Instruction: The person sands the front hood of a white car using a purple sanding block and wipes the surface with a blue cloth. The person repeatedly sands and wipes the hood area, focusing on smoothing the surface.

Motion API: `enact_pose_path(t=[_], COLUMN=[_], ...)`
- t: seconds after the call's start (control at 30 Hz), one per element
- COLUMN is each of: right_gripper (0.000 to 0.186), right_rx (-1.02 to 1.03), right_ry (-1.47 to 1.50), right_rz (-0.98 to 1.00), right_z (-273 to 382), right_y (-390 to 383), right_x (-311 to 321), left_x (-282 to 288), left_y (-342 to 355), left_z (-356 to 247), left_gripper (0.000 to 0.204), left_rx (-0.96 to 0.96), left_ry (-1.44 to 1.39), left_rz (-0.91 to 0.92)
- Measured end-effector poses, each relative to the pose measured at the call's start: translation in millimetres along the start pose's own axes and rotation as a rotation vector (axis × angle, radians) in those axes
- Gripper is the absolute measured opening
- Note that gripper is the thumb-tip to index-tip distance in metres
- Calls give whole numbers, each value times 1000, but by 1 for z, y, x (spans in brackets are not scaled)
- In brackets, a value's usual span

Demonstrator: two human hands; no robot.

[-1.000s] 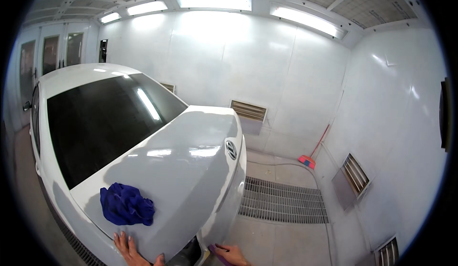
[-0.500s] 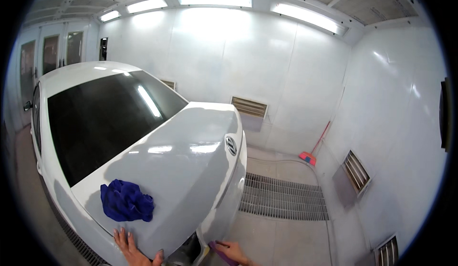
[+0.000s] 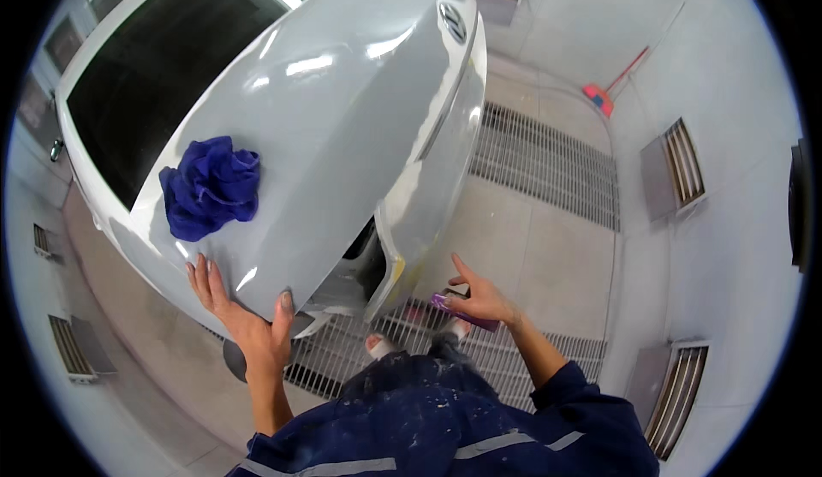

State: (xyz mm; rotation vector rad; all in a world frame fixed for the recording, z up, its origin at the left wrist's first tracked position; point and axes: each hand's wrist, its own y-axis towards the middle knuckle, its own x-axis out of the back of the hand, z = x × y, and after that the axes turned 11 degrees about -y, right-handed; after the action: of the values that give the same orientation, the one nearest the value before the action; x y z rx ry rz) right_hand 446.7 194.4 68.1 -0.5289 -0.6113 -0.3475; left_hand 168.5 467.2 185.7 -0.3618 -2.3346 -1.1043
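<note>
A white car (image 3: 475,100) with grey primer patches stands in front of me. Spread and flat, my left hand (image 3: 248,323) rests on the near corner of its grey boot lid (image 3: 317,160). A crumpled dark blue cloth (image 3: 211,187) lies on the lid just beyond those fingers. My right hand (image 3: 481,297) is off the car, right of the rear bumper (image 3: 432,181), holding a flat purple pad (image 3: 467,313); its index finger points outward. The pad's exact kind is unclear. Near my left hand, an opening (image 3: 364,254) with a yellowish edge shows at the car's rear corner.
Metal floor grates (image 3: 548,164) run behind the car and under my feet (image 3: 381,344). A red broom (image 3: 599,98) leans at the far right wall. Louvred vents (image 3: 682,164) line the walls. A hose or cable runs along the floor on the right.
The view has tipped downward, showing my legs and feet. My right hand has come away from the bumper edge with the purple pad. My left hand stays on the lid.
</note>
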Motion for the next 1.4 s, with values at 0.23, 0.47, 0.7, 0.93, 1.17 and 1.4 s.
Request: enact_pose_path(t=[0.23, 0.47, 0.7, 0.93, 1.17, 1.4], right_gripper=[110, 104, 65, 55, 45, 43], right_rx=[145, 353, 262, -138, -16, -52], right_ry=[95, 103, 546, 28, -262, -103], right_rz=[84, 550, 151, -641, -742, -547], right_z=[2, 89, 17, 5, 19, 18], right_y=[35, -1, 0, 58, 71, 66], right_x=[-27, -18, -18, -36, -37, -40], left_x=[3, 7, 11, 6, 11, 5], left_y=[-9, -9, -8, -11, -13, -10], left_z=[-1, -3, -1, 4, -1, -6], left_gripper=[100, 98, 96, 99, 101, 106], left_rx=[24, 20, 29, 39, 70, 85], left_ry=[23, 75, 109, 66, 131, 122], left_rz=[30, 29, 44, 15, 5, -26])
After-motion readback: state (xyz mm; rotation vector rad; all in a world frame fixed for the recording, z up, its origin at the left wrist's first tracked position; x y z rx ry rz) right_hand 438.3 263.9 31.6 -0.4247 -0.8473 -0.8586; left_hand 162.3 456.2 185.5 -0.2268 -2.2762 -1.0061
